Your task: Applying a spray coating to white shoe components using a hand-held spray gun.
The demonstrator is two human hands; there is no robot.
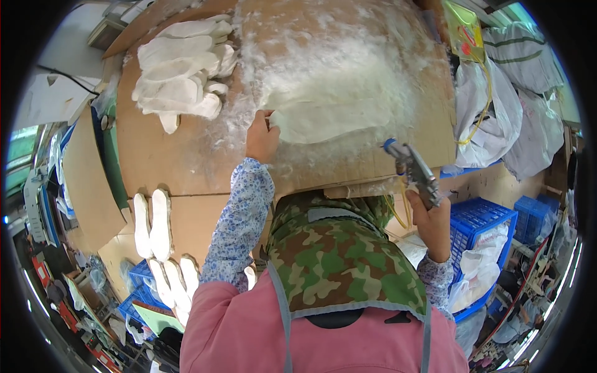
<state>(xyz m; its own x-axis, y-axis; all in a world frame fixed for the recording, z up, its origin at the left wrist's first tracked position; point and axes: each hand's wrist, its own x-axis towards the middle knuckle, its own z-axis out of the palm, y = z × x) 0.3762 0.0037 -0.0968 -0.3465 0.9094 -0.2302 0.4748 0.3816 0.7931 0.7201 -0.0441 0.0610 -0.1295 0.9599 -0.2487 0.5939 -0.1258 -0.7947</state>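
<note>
My left hand (262,138) pinches the left end of a flat white sole-shaped piece (333,121) lying on the brown work board (205,168). White fluff or dried spray (367,56) surrounds the piece and coats the board beyond it. In my right hand (432,224) is a metal spray gun (418,173) with a blue tip, held off the board's right front side. The tip points up and left toward the piece, with a gap between them. A thin yellow hose (398,214) hangs beside the gun. The right fingers are partly hidden behind the grip.
A pile of white insoles (180,68) lies at the board's far left. More white insoles (160,227) stand in pairs at lower left. Right of me are blue crates (482,214) and white sacks (491,118). A yellow container (463,31) sits at the far right corner.
</note>
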